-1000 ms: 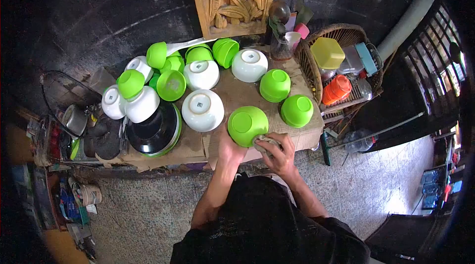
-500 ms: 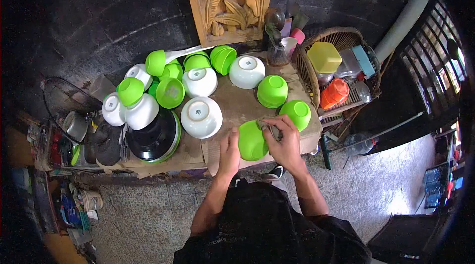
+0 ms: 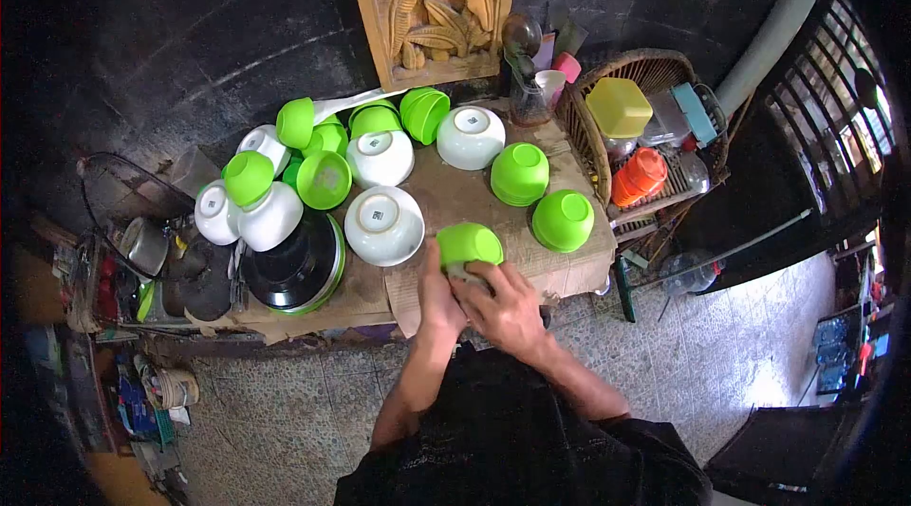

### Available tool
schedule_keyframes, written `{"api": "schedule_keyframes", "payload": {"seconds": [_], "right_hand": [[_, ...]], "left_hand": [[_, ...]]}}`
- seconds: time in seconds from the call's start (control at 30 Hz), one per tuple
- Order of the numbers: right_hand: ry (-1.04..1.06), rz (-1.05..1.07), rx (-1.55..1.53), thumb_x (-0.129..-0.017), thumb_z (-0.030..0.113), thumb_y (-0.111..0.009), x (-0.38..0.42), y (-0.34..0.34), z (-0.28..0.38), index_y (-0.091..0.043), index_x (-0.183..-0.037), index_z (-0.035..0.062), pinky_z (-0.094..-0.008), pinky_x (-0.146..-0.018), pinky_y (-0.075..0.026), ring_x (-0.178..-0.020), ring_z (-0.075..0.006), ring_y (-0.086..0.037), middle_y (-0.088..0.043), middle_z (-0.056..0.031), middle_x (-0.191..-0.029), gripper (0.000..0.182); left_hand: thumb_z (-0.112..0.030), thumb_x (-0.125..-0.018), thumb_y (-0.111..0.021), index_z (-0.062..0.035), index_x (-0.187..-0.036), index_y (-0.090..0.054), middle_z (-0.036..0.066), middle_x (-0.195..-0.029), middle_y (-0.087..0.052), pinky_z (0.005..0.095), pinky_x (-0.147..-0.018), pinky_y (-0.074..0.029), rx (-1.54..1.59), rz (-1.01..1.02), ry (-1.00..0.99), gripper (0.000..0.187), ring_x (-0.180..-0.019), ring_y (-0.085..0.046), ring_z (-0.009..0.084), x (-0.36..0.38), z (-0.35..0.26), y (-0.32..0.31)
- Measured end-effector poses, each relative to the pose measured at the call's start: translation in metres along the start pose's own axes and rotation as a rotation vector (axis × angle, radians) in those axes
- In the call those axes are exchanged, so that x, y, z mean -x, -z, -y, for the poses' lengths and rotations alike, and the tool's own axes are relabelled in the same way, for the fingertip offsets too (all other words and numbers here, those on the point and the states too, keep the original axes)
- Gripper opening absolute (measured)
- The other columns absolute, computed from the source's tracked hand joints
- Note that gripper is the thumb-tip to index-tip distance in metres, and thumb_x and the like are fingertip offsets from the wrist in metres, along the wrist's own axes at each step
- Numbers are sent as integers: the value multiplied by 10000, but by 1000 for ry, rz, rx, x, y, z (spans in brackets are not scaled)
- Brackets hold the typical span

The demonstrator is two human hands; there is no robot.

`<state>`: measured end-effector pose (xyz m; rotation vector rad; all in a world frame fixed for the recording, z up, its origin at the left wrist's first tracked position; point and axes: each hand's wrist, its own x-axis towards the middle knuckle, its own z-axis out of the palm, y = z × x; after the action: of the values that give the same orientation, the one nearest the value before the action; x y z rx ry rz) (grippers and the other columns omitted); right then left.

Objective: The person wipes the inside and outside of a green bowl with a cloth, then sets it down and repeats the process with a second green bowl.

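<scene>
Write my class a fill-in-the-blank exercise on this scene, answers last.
1. Between the left hand and right hand is a bowl coloured ____.
2. The stacked orange cups lie in a wicker ____.
3. The white bowl nearest the hands rests upside ____.
4. The carved panel shows large ____.

Missing words: green; basket; down; leaves.

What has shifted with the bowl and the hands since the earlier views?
The round bright-green bowl has been turned, its base now facing more to the right. The right hand, with the crumpled pale cloth, has moved left, close to the left hand. I see nothing newly grasped or released. The upturned round white bowls stayed put on the brown cardboard.
</scene>
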<state>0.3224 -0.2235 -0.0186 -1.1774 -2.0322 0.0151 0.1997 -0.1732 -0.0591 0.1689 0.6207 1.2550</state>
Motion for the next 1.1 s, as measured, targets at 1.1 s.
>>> {"api": "schedule_keyframes", "payload": {"seconds": [1.1], "right_hand": [[-140,-108,-61,-766,93,-815,-3,9,1,-763,-1150,113,-422,-742,-582,-895,-314,-672,-644,-133,-1076,387]], "left_hand": [[-324,-1145,-396,-54,-1016,-633,-3,-904,-613,281,-703,-472,-547,-109,-473,382,-810,-561,81,14,14,-6]]}}
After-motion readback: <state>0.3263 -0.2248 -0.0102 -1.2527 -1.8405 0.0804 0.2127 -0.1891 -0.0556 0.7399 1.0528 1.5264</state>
